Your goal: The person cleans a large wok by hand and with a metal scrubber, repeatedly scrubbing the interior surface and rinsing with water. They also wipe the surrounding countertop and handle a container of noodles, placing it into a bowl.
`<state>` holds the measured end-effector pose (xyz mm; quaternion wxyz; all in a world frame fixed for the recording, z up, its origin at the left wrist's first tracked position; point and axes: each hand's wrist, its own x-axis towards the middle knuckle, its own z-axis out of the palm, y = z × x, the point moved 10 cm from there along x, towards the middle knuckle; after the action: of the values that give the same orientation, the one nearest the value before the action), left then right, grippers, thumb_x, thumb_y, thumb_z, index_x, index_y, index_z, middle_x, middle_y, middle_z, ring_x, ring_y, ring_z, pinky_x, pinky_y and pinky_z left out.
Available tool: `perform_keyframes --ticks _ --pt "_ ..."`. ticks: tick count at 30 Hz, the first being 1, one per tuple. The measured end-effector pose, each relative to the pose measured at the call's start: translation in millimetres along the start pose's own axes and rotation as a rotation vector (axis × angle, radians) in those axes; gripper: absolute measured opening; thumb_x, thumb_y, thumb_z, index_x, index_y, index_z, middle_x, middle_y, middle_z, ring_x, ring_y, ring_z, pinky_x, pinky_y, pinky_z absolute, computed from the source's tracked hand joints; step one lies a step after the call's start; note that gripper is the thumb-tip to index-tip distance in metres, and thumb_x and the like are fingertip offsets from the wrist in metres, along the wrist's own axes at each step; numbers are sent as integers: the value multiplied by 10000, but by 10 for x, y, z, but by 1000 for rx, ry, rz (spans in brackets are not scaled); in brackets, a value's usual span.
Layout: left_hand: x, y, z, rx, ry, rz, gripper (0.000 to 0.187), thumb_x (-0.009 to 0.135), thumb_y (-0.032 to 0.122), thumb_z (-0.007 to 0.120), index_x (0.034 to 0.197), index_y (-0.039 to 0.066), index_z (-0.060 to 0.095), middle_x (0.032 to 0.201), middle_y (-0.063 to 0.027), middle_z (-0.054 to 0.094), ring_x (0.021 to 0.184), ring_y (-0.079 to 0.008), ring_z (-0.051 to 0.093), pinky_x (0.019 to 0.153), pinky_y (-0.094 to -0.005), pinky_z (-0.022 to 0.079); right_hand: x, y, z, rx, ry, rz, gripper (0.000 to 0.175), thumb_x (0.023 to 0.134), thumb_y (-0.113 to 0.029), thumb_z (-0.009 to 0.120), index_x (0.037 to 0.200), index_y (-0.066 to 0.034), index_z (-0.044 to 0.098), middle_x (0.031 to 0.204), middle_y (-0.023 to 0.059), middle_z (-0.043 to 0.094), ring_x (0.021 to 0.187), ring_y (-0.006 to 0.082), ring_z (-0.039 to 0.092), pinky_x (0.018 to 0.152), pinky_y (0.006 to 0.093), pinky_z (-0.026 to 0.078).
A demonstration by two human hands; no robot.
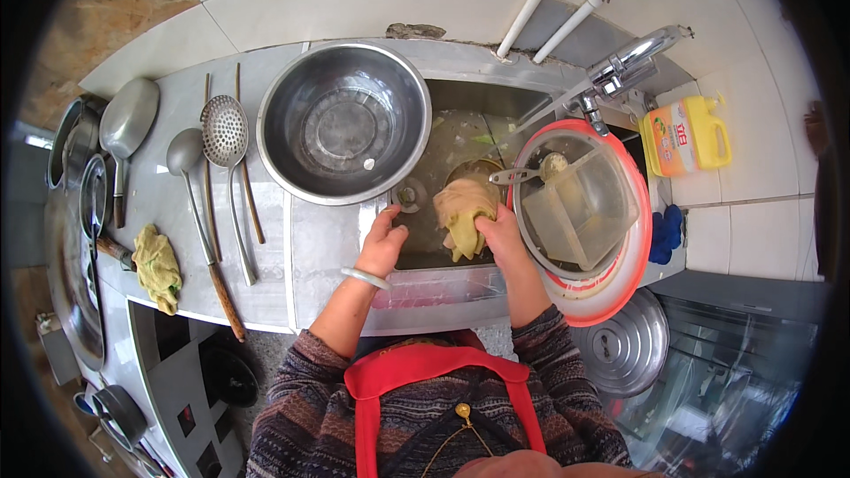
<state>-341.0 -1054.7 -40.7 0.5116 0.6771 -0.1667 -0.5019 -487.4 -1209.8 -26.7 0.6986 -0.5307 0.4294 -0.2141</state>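
Observation:
My right hand point(503, 232) grips a wet yellowish-pink cloth point(468, 212) that hangs in a bunch over the sink point(458, 133). A round dish or pot point(490, 167), partly hidden, lies behind the cloth in the sink. My left hand point(383, 242), with a pale bangle at the wrist, is at the sink's left edge, its fingers partly hidden. Just beyond its fingertips is a small round fitting or cup point(408, 195); I cannot tell which, nor whether I touch it. A large steel basin point(345, 119) sits on the counter, overlapping the sink's left side.
At right, a red-rimmed basin point(601, 312) holds a steel bowl, a clear plastic container point(578, 206) and a spoon point(514, 176). A faucet point(611, 83) stands behind. A yellow detergent jug point(687, 136), skimmer point(224, 129), ladle point(184, 149) and another cloth point(157, 269) lie around.

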Motion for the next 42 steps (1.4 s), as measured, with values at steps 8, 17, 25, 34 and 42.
perform_keyframes --ticks 8,17,25,34,42 --pt "45 -24 950 -812 -542 -301 580 870 537 452 1304 163 362 1251 -119 481 1112 -286 495 788 -411 487 -574 -677 777 -790 -141 -624 222 651 -109 596 819 -15 486 867 155 508 814 352 501 705 433 423" --pt "593 -318 642 -893 -71 -2 142 915 182 449 905 64 528 818 -59 557 749 -188 574 675 -313 484 -302 -449 711 -520 199 -504 230 817 -232 545 806 -3 535 752 189 532 693 361 532 636 404 432" --pt "460 267 117 255 381 380 266 801 193 462 868 -41 569 779 -297 586 759 -445 578 673 -472 456 450 782 682 271 81 379 317 892 -269 481 916 31 579 867 119 628 784 258 597 701 334 469" --pt "248 598 -40 528 357 536 224 789 216 580 866 11 535 778 -257 580 700 -434 557 608 -492 453 -272 -1562 505 -1029 -50 -649 178 790 -208 611 897 -67 623 805 128 614 761 252 603 667 354 471" --pt "-15 362 -95 164 362 479 209 782 188 623 830 -14 600 820 -200 595 748 -342 568 699 -382 460 1150 -2124 -1776 -1733 142 -310 204 783 -210 542 759 -20 613 719 170 628 685 331 614 651 439 479"
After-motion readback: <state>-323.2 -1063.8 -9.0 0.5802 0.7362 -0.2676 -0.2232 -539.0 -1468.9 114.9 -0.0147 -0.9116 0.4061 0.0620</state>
